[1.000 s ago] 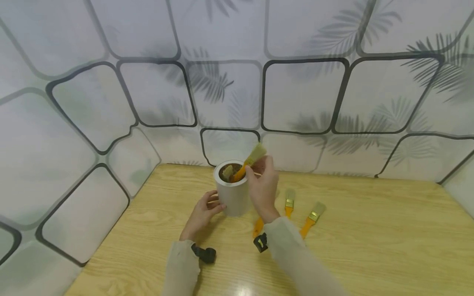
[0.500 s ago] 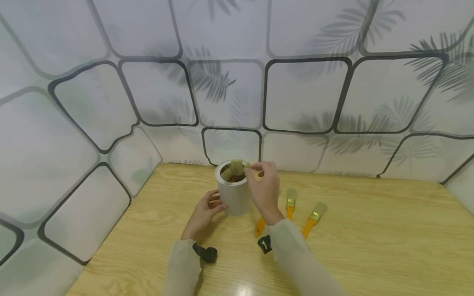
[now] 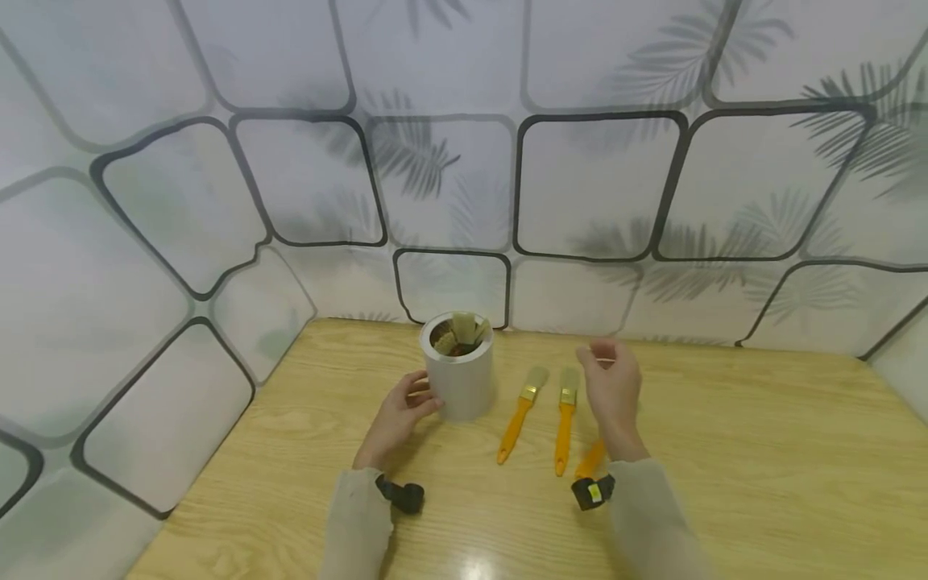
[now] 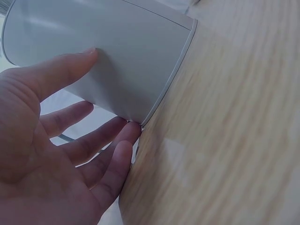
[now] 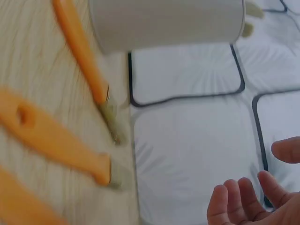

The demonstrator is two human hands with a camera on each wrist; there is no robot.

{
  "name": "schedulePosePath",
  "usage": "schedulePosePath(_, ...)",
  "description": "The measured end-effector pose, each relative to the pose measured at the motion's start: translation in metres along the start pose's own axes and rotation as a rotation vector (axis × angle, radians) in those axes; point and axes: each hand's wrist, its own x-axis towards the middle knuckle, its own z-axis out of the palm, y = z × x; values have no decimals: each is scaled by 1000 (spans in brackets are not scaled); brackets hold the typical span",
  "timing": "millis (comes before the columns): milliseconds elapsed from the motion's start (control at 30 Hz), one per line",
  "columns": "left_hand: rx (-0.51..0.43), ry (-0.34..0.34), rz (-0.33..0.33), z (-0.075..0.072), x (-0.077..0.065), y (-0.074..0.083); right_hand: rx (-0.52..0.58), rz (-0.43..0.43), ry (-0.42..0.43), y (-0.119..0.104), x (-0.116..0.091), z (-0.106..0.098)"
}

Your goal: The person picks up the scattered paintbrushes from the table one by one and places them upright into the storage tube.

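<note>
A light grey cylindrical can (image 3: 458, 387) with a silvery rim stands upright near the back of the table. Paintbrushes (image 3: 464, 327) are in it, bristles up at the mouth, handles hidden inside. My left hand (image 3: 395, 420) holds the can's left side; in the left wrist view the thumb lies on the wall, with fingertips at the edge and near the base. Right of the can, my right hand (image 3: 612, 395) hovers with loosely bent fingers, nothing between them. Two orange-handled paintbrushes (image 3: 513, 433) (image 3: 563, 439) lie between. A third orange handle (image 3: 592, 457) is partly covered by the right hand.
The pale wooden table (image 3: 754, 459) meets a patterned wall covering (image 3: 587, 189) close behind the can, and another wall surface (image 3: 145, 354) runs along the left. Each wrist wears a black camera strap (image 3: 401, 495).
My right hand lowered a paintbrush into the can, let go and moved right, over the brushes on the table. The leftmost lying brush came into full view. My left hand stayed at the can.
</note>
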Motion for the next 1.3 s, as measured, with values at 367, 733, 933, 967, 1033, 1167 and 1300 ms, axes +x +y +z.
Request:
schedulePosePath(367,-1,14,-15,0,1,-3,-58,96,-31,27,5,-53)
schedulePosePath(733,-13,-1,-1,3,3,-4,67,273,-96,44,9,-86)
schedulePosePath(933,-15,4,11,3,3,-3,149,362,-156,49,10,-98)
schedulePosePath(967,-16,4,10,3,3,-3,163,372,-175,50,9,-100)
schedulePosePath(1033,-22,2,4,3,3,-3,189,395,-221,52,8,-104)
schedulePosePath(1167,-24,1,-4,3,3,-2,206,414,-296,54,6,-109)
schedulePosePath(1300,-19,7,-9,2,3,-2,222,448,-325,56,4,-107)
